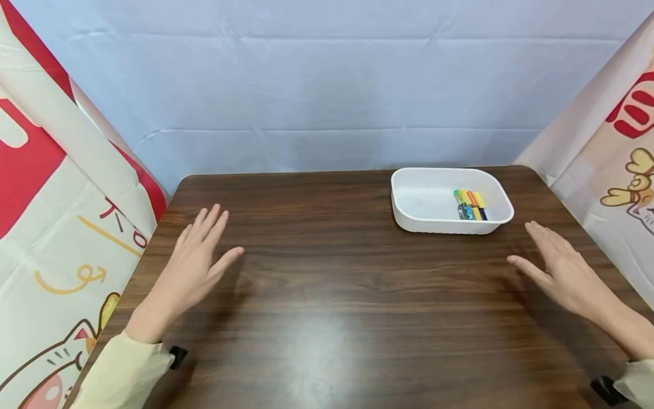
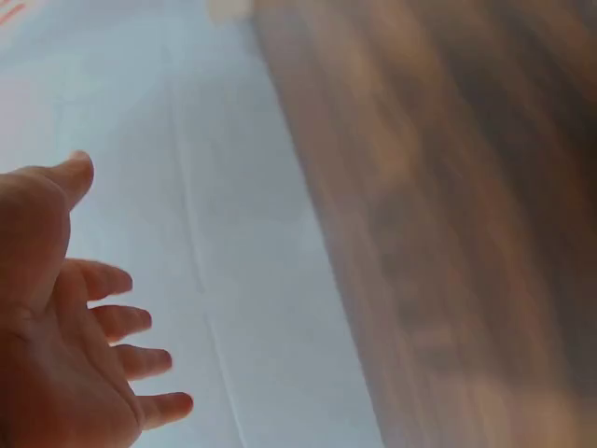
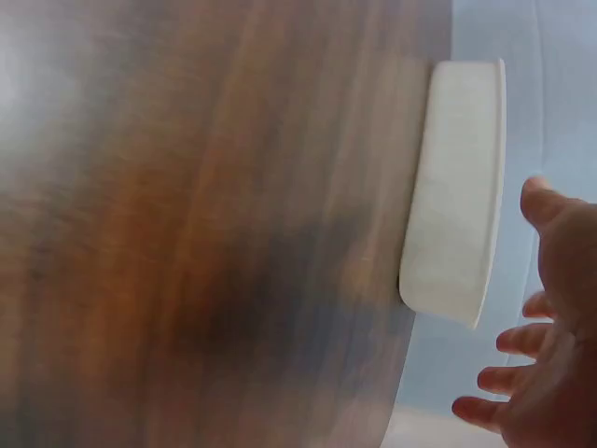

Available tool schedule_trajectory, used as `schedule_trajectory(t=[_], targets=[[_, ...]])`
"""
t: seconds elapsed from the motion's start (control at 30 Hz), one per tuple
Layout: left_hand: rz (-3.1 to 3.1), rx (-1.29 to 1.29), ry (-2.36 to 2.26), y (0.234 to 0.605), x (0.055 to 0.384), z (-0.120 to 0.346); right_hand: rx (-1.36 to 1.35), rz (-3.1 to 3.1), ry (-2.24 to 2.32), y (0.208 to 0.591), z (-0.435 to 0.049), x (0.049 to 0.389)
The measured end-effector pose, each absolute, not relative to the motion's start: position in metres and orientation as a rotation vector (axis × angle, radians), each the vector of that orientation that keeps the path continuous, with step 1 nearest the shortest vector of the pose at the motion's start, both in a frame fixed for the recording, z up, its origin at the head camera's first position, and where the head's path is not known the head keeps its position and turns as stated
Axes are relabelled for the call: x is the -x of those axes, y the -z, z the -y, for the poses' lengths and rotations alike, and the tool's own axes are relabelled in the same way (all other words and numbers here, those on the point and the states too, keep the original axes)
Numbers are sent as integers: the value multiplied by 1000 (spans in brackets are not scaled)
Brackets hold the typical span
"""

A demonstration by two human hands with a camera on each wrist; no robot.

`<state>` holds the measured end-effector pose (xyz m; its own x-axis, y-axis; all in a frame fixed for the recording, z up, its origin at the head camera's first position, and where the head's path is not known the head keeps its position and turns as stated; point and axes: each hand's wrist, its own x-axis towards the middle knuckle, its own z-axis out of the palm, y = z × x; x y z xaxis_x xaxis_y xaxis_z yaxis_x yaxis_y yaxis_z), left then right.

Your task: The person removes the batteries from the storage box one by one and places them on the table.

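My left hand (image 1: 191,267) hovers over the left part of the table, fingers straight and thumb spread, holding nothing. On the other side my right hand (image 1: 567,272) is held out with its fingers extended, also with nothing in it. The right hand is nearest to a white plastic basket (image 1: 444,226) at the back right of the table, and its fingertips are a short way from the basket's near right corner. Inside the basket, toward its right side, lie several small colourful tubes (image 1: 471,204) in green, yellow and orange. In the right wrist view only the basket's outer wall (image 3: 452,191) shows.
The dark wood-grain table (image 1: 327,278) spans the space between the hands. A pale blue cloth (image 1: 327,85) hangs behind its back edge. Cartoon-printed cloths hang at the left (image 1: 56,227) and right (image 1: 613,165) sides.
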<state>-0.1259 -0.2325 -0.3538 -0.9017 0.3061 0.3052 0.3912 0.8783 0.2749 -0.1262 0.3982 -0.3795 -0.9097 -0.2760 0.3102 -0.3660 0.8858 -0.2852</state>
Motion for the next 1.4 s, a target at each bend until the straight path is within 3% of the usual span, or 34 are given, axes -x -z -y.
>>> schedule_trajectory(t=[0.27,0.7,1.4], targets=[[2714,587,817,334,155,156,-243,2753,-707,364,-410,161],[2597,588,1434,344,214,64,-262,2758,-856,356,-419,193],[2786,428,1644,377,268,-48,-191,2850,-834,363,-424,219]])
